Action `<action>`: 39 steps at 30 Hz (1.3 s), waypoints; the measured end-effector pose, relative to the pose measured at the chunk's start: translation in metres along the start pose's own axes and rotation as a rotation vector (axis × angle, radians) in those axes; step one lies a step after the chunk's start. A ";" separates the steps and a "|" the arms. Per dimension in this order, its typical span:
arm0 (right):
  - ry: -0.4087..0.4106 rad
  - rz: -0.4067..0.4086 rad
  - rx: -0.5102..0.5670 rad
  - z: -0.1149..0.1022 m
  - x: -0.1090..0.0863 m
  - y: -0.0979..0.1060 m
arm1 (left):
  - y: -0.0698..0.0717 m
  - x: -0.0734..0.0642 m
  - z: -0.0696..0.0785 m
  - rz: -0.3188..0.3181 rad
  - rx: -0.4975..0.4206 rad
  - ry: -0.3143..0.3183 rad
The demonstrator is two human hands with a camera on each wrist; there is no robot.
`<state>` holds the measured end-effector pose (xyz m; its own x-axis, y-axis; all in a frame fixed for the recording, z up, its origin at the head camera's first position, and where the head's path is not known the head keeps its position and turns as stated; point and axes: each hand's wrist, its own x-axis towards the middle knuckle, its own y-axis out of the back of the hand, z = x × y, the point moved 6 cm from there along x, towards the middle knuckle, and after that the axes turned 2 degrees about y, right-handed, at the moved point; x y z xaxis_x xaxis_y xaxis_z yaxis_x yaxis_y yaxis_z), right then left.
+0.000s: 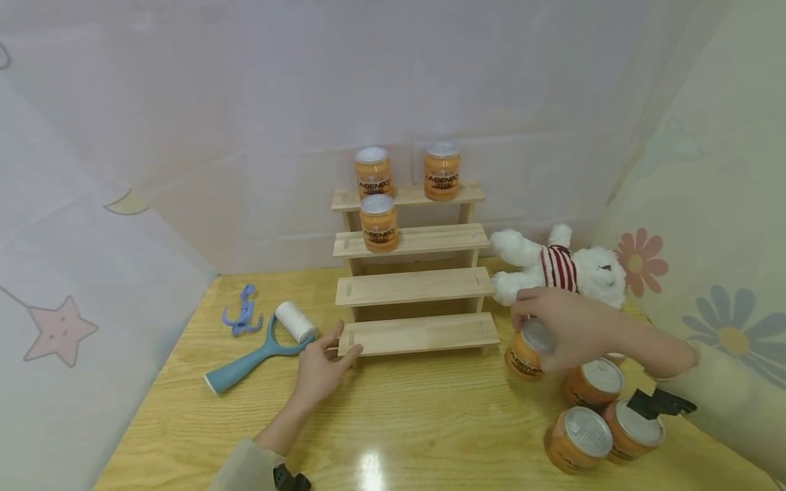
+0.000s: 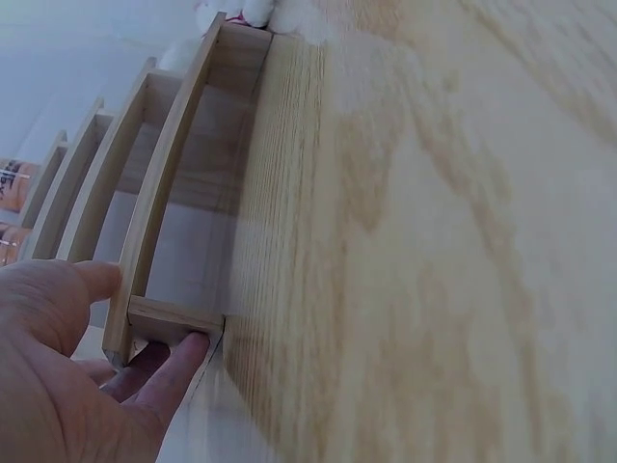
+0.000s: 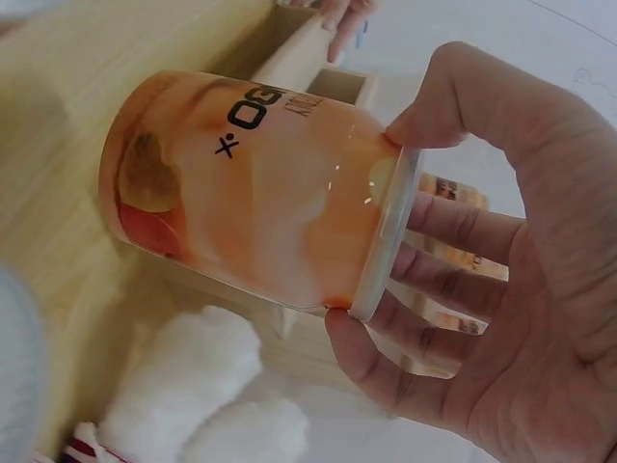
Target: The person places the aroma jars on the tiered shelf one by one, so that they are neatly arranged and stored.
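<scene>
Can (image 1: 523, 358) pinched by right hand (image 1: 565, 329) arched over its top, left hand (image 1: 321, 368) gripping lowest shelf (image 1: 424, 335) by one end

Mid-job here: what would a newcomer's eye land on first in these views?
First, the stepped wooden shelf in the middle, with three orange cans on its top two steps. Next, the white teddy bear lying to its right. Then the right hand, gripping another can by its top, near the shelf's lower right end.
</scene>
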<state>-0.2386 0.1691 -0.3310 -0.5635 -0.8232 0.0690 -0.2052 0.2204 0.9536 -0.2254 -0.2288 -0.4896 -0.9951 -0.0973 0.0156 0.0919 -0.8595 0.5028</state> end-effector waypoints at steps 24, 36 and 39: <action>0.127 0.173 -0.135 0.008 0.053 0.082 | 0.001 -0.001 0.002 0.007 0.015 0.007; 0.089 0.240 -0.165 0.013 0.083 0.106 | 0.001 -0.001 0.001 0.007 0.013 0.016; 0.101 0.268 -0.170 0.013 0.091 0.111 | 0.001 -0.001 0.002 0.005 0.007 0.016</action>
<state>-0.3230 0.1258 -0.2231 -0.4958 -0.7971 0.3447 0.0812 0.3526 0.9323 -0.2241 -0.2285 -0.4876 -0.9940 -0.1097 0.0044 0.0967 -0.8557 0.5084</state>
